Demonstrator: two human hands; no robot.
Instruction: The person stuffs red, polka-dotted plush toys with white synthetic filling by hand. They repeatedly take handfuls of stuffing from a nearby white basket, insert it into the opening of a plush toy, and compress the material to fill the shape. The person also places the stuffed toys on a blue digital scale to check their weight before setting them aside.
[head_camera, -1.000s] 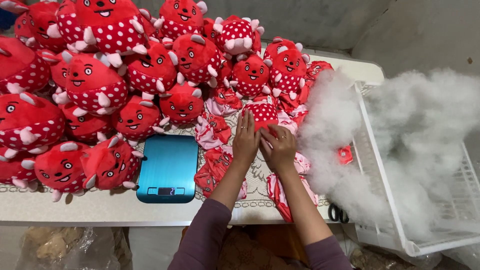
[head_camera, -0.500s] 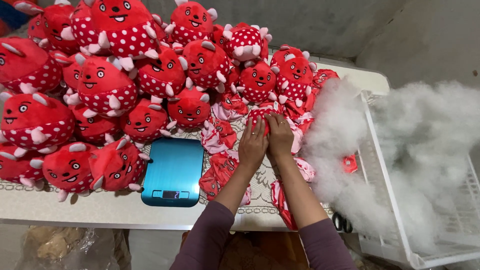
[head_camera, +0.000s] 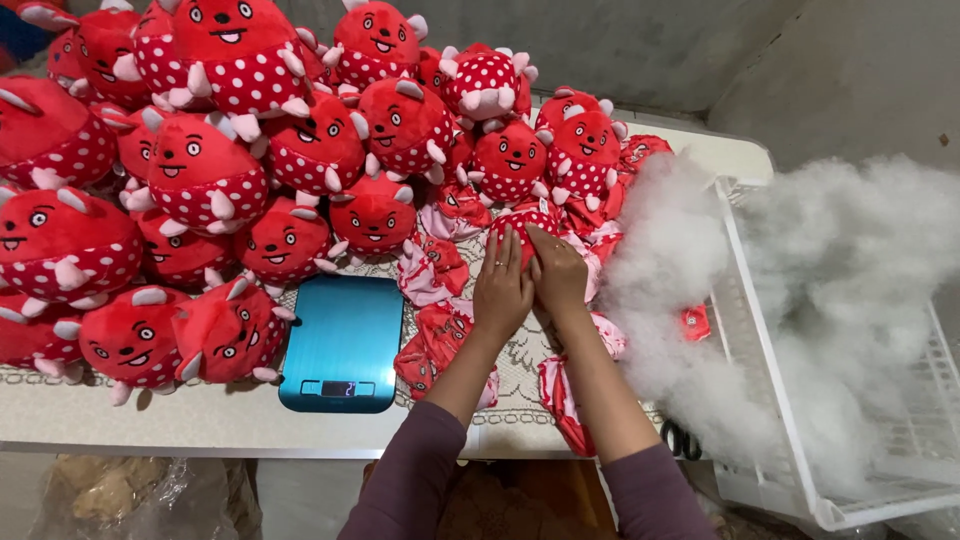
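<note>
Both hands, left hand (head_camera: 503, 285) and right hand (head_camera: 560, 275), shifted slightly forward, fingers together, pressed flat on red spotted plush toy (head_camera: 527, 222) beside blue scale (head_camera: 343, 342).

— What lay to the left on the table (head_camera: 150, 425)?
— A heap of stuffed red plush toys (head_camera: 210, 170) with white dots, piled toward the wall. Just in front of them sat a blue kitchen scale (head_camera: 343, 340).
— And on the right?
— A white wire basket (head_camera: 775, 400) overflowing with white stuffing fibre (head_camera: 850, 270). Flat, unstuffed red toy skins (head_camera: 435, 345) lay scattered between scale and fibre.
</note>
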